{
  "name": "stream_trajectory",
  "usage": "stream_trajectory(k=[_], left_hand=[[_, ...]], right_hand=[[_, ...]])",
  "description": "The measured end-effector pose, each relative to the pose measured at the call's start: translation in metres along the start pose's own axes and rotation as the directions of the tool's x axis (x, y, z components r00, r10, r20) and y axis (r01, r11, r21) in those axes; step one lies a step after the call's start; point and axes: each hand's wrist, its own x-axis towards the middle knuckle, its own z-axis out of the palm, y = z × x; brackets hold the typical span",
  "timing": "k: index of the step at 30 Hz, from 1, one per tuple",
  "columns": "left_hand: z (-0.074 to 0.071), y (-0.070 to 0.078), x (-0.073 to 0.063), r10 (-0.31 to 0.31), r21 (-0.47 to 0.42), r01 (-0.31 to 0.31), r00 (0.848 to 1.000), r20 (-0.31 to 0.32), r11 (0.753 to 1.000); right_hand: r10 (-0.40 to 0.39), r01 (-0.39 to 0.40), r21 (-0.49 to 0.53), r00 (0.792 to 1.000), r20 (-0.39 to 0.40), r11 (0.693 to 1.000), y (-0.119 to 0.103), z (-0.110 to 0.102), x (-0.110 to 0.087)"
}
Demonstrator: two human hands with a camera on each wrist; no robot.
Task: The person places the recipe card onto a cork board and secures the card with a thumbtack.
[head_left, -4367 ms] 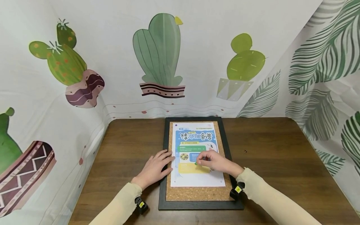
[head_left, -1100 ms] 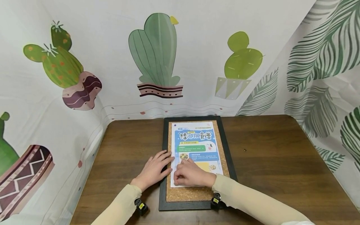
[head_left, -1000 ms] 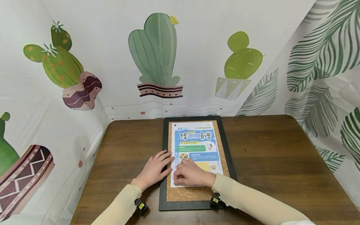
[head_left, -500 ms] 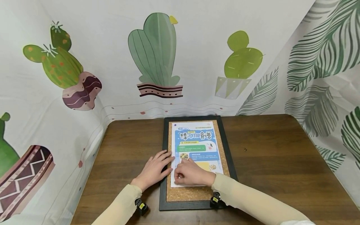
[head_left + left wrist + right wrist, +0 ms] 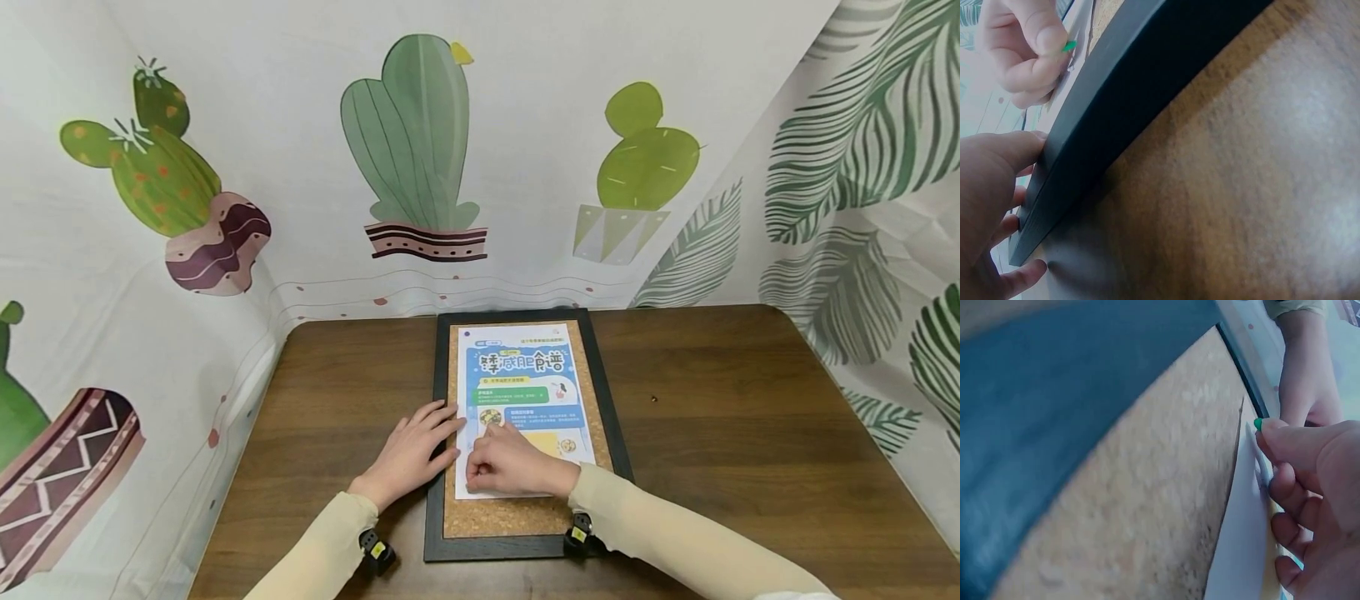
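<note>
A printed paper poster (image 5: 517, 362) lies on a cork board (image 5: 502, 521) with a black frame. My right hand (image 5: 510, 462) is over the poster's lower left corner, pinching a green thumbtack (image 5: 1258, 424) between thumb and index finger. The tack's green head also shows in the left wrist view; its point is hidden in both wrist views. My left hand (image 5: 408, 454) rests on the frame's left side, fingers spread, fingertips reaching the poster's left edge. A purple thumbtack (image 5: 467, 333) sits in the poster's upper left corner.
The board lies on a brown wooden table (image 5: 712, 467), its far edge near a white cloth backdrop (image 5: 540, 125) printed with cacti and leaves. A tiny dark object (image 5: 653, 399) lies on the table right of the board. Each wrist wears a small black camera.
Over about four seconds, my right hand has carried the green thumbtack from mid-poster to the lower left corner. In the last second it has barely shifted. My left hand stays put.
</note>
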Motion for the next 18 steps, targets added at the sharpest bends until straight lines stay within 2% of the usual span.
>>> stream_trajectory(k=[11, 18], left_hand=[[0.0016, -0.0011, 0.0001, -0.006, 0.008, 0.006, 1.0, 0.009, 1.0], [0.0012, 0.0, 0.0001, -0.013, 0.008, 0.013, 1.0, 0.014, 1.0]], right_hand=[[0.023, -0.023, -0.012, 0.999, 0.026, 1.0, -0.0048, -0.0028, -0.0006], [0.028, -0.029, 0.026, 0.999, 0.041, 0.999, -0.0019, -0.0042, 0.0019]])
